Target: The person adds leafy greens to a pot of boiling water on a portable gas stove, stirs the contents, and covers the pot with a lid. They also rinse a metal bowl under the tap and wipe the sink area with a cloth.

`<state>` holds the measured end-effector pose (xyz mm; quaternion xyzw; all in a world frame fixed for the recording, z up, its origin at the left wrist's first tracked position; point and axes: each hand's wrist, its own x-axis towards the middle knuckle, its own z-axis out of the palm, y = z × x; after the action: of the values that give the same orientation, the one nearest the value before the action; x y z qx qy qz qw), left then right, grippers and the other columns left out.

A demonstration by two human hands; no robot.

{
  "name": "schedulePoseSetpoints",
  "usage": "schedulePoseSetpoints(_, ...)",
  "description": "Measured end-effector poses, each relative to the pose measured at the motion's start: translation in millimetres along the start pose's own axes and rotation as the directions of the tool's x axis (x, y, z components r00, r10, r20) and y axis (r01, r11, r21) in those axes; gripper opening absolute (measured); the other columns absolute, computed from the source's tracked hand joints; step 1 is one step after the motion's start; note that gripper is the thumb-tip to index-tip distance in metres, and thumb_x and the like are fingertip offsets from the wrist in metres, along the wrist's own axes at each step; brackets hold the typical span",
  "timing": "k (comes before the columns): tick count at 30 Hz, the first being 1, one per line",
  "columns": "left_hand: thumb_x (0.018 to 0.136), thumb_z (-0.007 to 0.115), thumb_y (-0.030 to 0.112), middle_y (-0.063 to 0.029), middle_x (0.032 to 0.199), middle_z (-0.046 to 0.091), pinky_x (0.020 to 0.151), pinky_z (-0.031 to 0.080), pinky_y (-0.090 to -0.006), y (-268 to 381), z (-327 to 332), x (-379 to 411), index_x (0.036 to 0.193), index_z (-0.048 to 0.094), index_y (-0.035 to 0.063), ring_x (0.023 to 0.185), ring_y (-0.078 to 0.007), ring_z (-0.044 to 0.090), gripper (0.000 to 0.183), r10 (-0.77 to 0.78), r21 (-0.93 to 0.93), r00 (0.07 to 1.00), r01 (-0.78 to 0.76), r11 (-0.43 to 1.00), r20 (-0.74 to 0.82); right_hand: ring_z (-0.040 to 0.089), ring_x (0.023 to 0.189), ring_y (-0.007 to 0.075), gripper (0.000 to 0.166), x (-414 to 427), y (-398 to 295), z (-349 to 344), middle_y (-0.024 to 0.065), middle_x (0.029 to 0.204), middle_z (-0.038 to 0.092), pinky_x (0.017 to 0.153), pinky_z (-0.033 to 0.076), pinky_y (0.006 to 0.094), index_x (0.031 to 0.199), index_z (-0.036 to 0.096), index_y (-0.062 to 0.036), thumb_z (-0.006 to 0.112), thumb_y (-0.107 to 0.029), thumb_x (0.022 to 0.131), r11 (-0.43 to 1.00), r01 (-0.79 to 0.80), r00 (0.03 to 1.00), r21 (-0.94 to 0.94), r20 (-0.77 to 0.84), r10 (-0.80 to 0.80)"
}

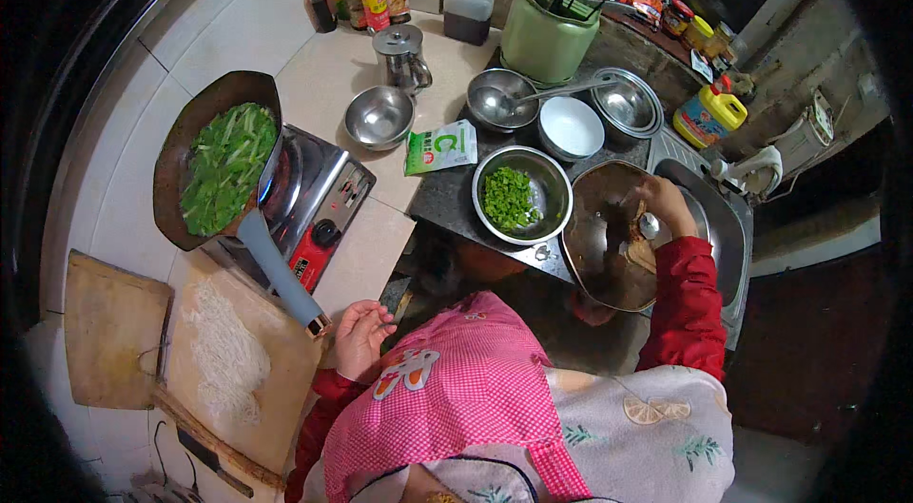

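My left hand is beside the end of the wok's grey handle, fingers loosely curled and nothing visible in them. That octagonal wok is on the portable gas stove, where a blue flame shows; leafy greens fill its middle. Over at the right, my right hand reaches down over a brown-tinted glass lid. A silvery knob and a light brown, wood-like piece lie just under the hand. Its fingertips are partly hidden, so any grip is unclear.
Noodles lie on a wooden board at left, near a rolling pin. Chopped greens sit in a steel bowl. Behind are a green-and-white packet, a white bowl and a ladle. The sink is right.
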<state>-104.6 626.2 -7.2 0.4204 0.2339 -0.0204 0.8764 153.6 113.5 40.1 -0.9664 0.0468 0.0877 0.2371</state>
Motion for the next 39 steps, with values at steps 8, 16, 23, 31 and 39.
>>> schedulePoseSetpoints(8,0.088,0.051,0.005,-0.0089,0.093,0.056,0.073,0.050,-0.0355,1.3,8.2,5.6,0.102,0.050,0.0052,0.084,-0.0191,0.057,0.014,-0.037,0.051,0.999,0.035,0.998,0.028,0.056,0.088,0.0400,0.048,-53.7,23.1,64.9,0.0220,0.100,0.051,0.073,0.048,0.0462,0.118,0.046,-0.0084,0.065,-0.020,0.075,0.940,-0.042,0.955,-0.339,-0.289,-0.061)
schedulePoseSetpoints(16,0.089,0.053,0.006,-0.0098,0.096,0.057,0.072,0.051,-0.0314,-1.4,-0.2,2.5,0.102,0.053,0.0032,0.083,-0.0179,0.059,0.013,-0.059,0.044,0.998,0.057,0.997,0.039,0.056,0.090,0.0390,0.038,-97.0,44.3,10.1,0.0213,0.096,0.059,0.079,0.045,0.0424,0.112,0.057,-0.0053,0.059,-0.019,0.077,0.924,-0.016,0.938,-0.381,-0.325,-0.118)
schedulePoseSetpoints(23,0.089,0.052,0.009,-0.0068,0.094,0.057,0.072,0.050,-0.0293,-1.7,10.6,2.5,0.100,0.054,0.0037,0.084,-0.0154,0.057,0.012,-0.054,0.060,0.998,0.052,0.997,0.038,0.058,0.089,0.0247,0.038,-110.3,-88.8,-56.9,0.0149,0.099,0.059,0.076,0.044,0.0313,0.114,0.052,0.0033,0.053,-0.010,0.078,0.993,0.119,0.967,-0.021,-0.226,-0.121)
schedulePoseSetpoints(31,0.091,0.050,0.007,-0.0073,0.098,0.056,0.072,0.051,-0.0293,3.4,-8.1,-11.1,0.106,0.053,0.0028,0.084,-0.0159,0.057,0.017,0.101,-0.011,0.995,-0.101,0.995,-0.018,0.056,0.086,0.0221,0.037,-67.7,-291.8,-31.4,0.0139,0.098,0.057,0.079,0.043,0.0312,0.111,0.056,0.0022,0.059,-0.006,0.076,0.708,0.699,0.715,0.096,-0.113,-0.690)
schedulePoseSetpoints(39,0.091,0.051,0.008,-0.0084,0.095,0.057,0.073,0.052,-0.0318,-1.1,-48.2,-54.6,0.103,0.053,0.0023,0.086,-0.0187,0.059,0.014,0.257,-0.152,0.905,-0.323,0.934,-0.340,0.059,0.087,0.0302,0.044,-12.3,-515.2,29.0,0.0183,0.089,0.059,0.079,0.045,0.0351,0.115,0.057,-0.0022,0.061,-0.016,0.073,0.192,0.969,0.189,0.157,0.035,-0.981)
